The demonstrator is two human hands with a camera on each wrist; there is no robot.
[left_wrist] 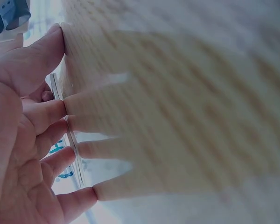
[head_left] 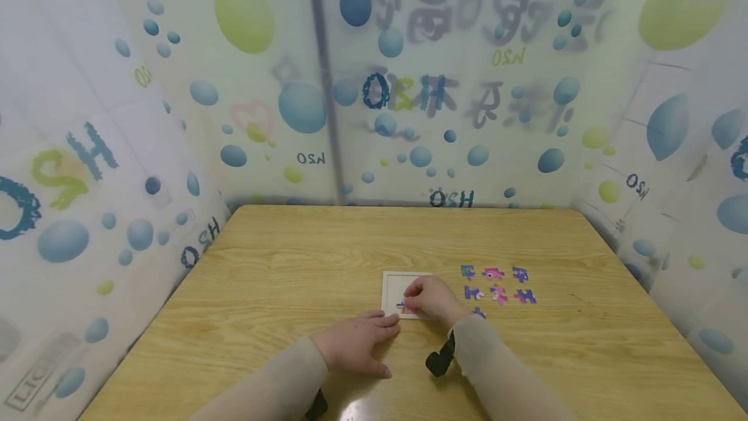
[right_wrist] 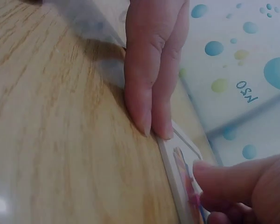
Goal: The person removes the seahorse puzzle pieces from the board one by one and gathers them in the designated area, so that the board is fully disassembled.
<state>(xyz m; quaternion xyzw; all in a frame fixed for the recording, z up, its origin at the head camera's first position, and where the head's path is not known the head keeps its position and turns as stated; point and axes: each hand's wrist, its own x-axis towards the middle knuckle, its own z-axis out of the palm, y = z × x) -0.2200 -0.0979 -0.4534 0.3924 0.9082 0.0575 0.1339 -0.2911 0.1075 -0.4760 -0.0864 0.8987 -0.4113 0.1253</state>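
A white square puzzle tray (head_left: 393,281) lies on the table. My right hand (head_left: 435,297) reaches over it from the right, its curled fingertips pinching a pink puzzle piece (right_wrist: 194,199) low over the tray. Pink and blue puzzle pieces (right_wrist: 181,165) lie inside along the near edge, partly covered by the fingers. My left hand (head_left: 359,343) rests palm down with fingers spread, fingertips at the tray's near left corner. In the left wrist view, the fingertips (left_wrist: 60,161) of this hand meet the wood beside the tray's rim (left_wrist: 77,163).
Right of the tray, several loose puzzle pieces (head_left: 498,295) lie in rows on the wooden table (head_left: 280,245); the nearest piece (head_left: 479,312) is partly behind my right wrist. Patterned curtains (head_left: 421,158) hang around the back and sides. A black wrist device (head_left: 441,359) sits under the right cuff.
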